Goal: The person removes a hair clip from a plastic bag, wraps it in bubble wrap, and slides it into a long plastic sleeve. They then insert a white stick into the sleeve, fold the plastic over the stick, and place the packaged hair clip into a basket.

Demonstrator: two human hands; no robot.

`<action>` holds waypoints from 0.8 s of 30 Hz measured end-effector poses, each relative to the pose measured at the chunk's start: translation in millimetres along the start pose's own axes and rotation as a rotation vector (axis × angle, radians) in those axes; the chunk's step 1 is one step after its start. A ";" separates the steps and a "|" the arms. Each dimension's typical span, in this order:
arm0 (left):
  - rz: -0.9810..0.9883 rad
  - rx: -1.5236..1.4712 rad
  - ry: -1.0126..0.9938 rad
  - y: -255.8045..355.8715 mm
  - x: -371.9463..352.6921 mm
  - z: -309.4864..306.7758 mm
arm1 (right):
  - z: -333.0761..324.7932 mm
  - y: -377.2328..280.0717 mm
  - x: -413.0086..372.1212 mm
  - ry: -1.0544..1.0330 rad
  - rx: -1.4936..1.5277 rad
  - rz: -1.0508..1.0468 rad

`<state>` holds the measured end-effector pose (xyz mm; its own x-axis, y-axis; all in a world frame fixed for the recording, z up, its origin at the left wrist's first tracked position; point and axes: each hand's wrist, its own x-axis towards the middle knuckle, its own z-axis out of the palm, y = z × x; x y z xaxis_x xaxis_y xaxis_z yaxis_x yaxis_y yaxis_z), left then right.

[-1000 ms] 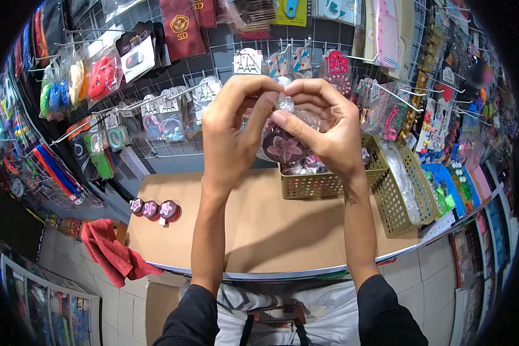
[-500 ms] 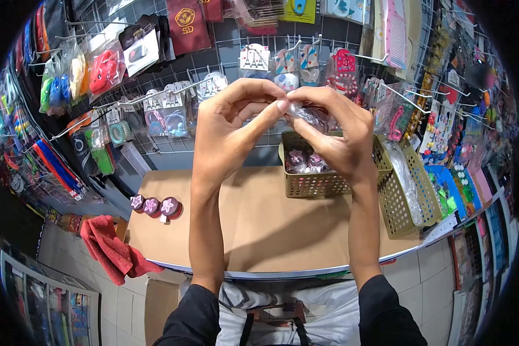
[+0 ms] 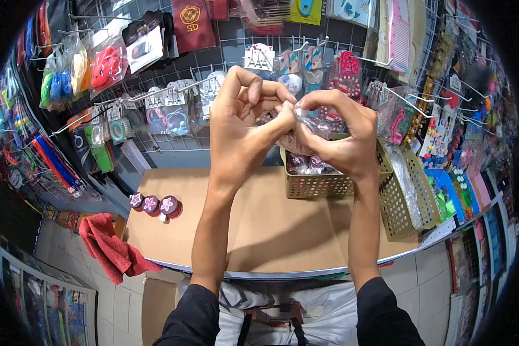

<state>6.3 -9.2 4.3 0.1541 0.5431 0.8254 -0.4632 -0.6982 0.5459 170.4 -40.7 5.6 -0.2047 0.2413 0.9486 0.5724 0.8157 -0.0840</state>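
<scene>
Raised over the table, my left hand (image 3: 242, 130) and my right hand (image 3: 346, 135) meet fingertip to fingertip. Both pinch the gathered edge of a small clear plastic bag (image 3: 313, 122), which hangs mostly on the right hand's side. Something pinkish shows through its lower part, partly covered by the fingers. Behind and below the bag stands an olive perforated basket (image 3: 319, 188) with purple flower-patterned pieces (image 3: 304, 164) in clear wrap. Three round dark purple pieces with pink flowers (image 3: 150, 205) lie in a row at the table's left.
A second olive basket (image 3: 397, 219) holds clear plastic sheets (image 3: 406, 184). Brown board covers the table (image 3: 271, 230), and a red cloth (image 3: 112, 248) hangs at its left edge. Ahead, a wire rack carries bagged accessories on protruding hooks (image 3: 409, 102). A blue tray (image 3: 447, 193) sits far right.
My left hand has shifted right and tilted, its fingers more curled. The bag has dropped slightly between the hands, and both still pinch it.
</scene>
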 end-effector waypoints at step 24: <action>0.008 0.466 -0.255 6.9 -0.8 -14.5 | -5.2 6.4 -5.7 -0.089 0.395 0.243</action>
<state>-9.7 -7.6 5.3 0.3863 0.4465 0.8071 -0.0369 -0.8669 0.4972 179.4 -39.6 1.2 -0.1791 0.4798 0.8589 0.2700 0.8635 -0.4261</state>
